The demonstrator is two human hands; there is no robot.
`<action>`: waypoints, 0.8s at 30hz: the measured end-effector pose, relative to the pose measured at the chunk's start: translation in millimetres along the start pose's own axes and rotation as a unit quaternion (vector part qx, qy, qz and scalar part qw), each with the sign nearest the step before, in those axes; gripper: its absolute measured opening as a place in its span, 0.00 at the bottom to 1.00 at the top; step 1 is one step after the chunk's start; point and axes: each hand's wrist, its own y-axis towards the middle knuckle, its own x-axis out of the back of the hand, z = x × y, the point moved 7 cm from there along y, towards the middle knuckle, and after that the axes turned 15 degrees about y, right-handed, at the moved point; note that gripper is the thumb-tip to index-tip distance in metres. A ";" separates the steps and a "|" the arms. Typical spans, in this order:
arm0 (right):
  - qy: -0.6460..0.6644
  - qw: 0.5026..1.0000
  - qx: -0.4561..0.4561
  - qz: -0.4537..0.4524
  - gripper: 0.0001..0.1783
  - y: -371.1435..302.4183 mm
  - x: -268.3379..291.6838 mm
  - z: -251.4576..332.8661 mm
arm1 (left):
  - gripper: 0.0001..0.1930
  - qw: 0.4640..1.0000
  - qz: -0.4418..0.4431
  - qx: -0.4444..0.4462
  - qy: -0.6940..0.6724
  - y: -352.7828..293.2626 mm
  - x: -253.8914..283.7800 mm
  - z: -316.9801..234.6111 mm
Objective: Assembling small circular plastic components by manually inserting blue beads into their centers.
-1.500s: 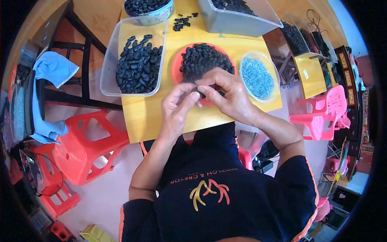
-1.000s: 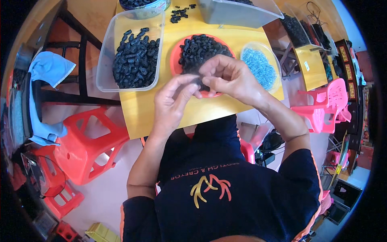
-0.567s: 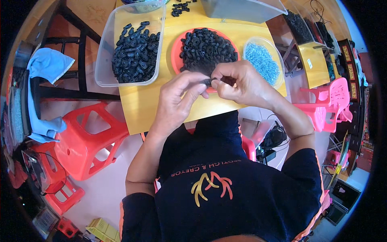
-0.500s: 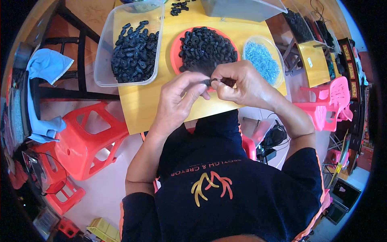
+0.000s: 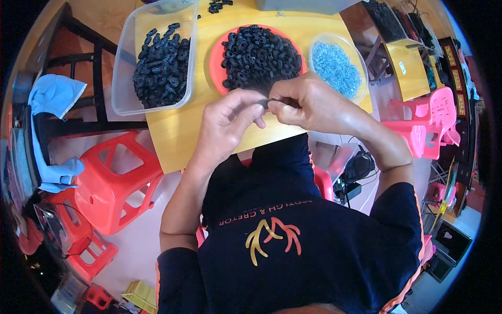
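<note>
Between the fingertips of both hands is a small black ring-like part [image 5: 265,103], mostly covered by the fingers. My left hand [image 5: 226,119] pinches it from the left with thumb and index finger. From the other side, my right hand [image 5: 298,102] grips it, fingers curled in. Just beyond the hands sits a red round tray [image 5: 216,68] heaped with black ribbed parts [image 5: 259,55]. A clear plastic box [image 5: 121,78] at the left holds more black parts [image 5: 162,73]. To the right, a clear round tub [image 5: 361,78] contains small light-blue translucent pieces [image 5: 334,68].
Everything rests on a yellow wooden table [image 5: 172,144]. A grey bin [image 5: 306,4] stands at its far edge, near loose black parts [image 5: 219,5]. Red plastic stools [image 5: 117,183] are at the left, pink chairs [image 5: 418,125] at the right. A blue cloth [image 5: 57,97] hangs at the left.
The view has shifted slightly, so the table and containers appear a little further left and up. Both hands still hold the small black part; the right fingers have curled round more.
</note>
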 end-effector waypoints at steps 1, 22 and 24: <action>-0.011 0.999 0.031 -0.006 0.08 -0.7 -1.3 1.0 | 0.05 1.000 -0.002 -0.011 0.019 0.3 0.7 -1.0; 0.508 0.848 -0.113 0.097 0.22 1.7 -24.5 -48.6 | 0.08 0.986 0.013 -0.125 0.108 17.1 3.2 -11.5; 0.654 0.747 -0.059 0.108 0.22 6.4 -37.2 -55.4 | 0.09 0.981 -0.005 -0.152 0.120 18.0 1.6 -23.2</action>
